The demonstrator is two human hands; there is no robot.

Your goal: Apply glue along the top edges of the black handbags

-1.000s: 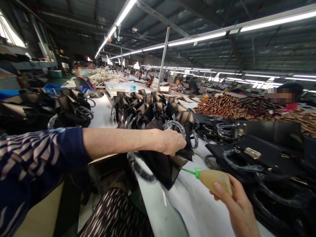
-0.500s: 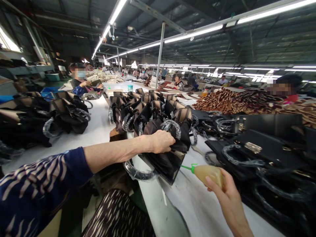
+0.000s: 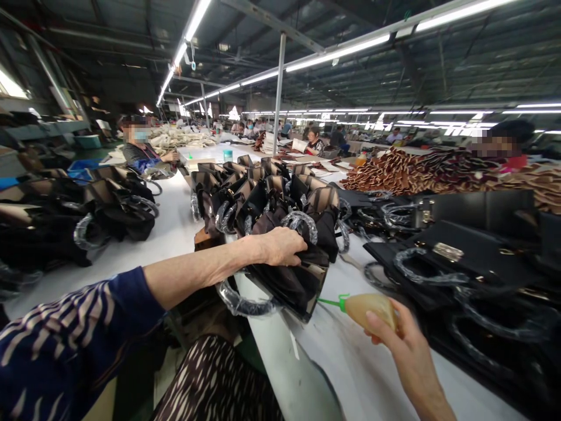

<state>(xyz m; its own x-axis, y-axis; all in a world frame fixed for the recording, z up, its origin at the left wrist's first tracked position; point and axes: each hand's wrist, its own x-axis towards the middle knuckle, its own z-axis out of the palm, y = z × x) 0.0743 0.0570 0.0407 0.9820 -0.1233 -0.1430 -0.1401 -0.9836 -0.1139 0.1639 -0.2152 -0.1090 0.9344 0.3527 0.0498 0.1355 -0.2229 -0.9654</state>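
Note:
My left hand [image 3: 284,247] is closed on the edge of a black handbag [image 3: 291,286] that lies tilted at the table's near edge; its fingertips are partly hidden in the dark material. A plastic-wrapped handle [image 3: 245,301] loops out from that bag on the left. In my right hand [image 3: 401,336] is a soft squeeze bottle [image 3: 368,307] of yellowish liquid, lying nearly level. Its thin green nozzle [image 3: 331,302] points left, with the tip at the bag's lower right edge. Whether the tip touches the bag I cannot tell.
Several upright black bags [image 3: 263,187] crowd behind my left hand. More black bags lie at the right [image 3: 456,251] and left [image 3: 118,202]. Piled brown leather pieces [image 3: 407,175] stand at the back right, near a person. Another masked person [image 3: 140,143] sits at the far left.
The view has shifted slightly. Both hands keep their hold, and the bottle's nozzle remains at the bag's edge with little visible movement.

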